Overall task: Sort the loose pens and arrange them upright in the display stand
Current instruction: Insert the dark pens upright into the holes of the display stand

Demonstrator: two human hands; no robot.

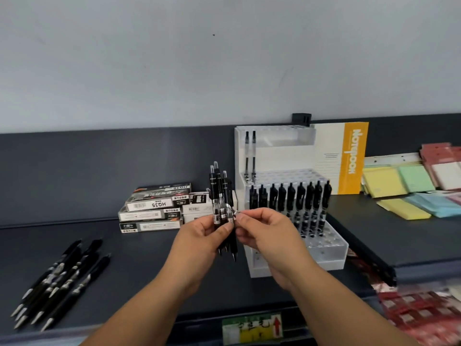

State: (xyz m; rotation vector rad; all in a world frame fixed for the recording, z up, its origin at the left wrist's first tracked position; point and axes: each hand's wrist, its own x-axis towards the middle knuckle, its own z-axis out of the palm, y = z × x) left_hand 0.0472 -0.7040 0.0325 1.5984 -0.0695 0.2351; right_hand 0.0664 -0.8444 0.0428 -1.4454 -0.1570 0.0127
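While L hand (199, 237) grips pen bunch (220, 191) upright, R hand (267, 233) pinches bunch's right side.

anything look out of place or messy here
Yes: a pile of black pens lies loose and overlapping at the shelf's left, away from the display stand. The pen boxes beside the stand are stacked crooked. Nothing looks spilled or broken.

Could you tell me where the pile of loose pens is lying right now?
In the head view, the loose pens lie at the lower left on the dark shelf, left of the left hand and nearer than the pen boxes.
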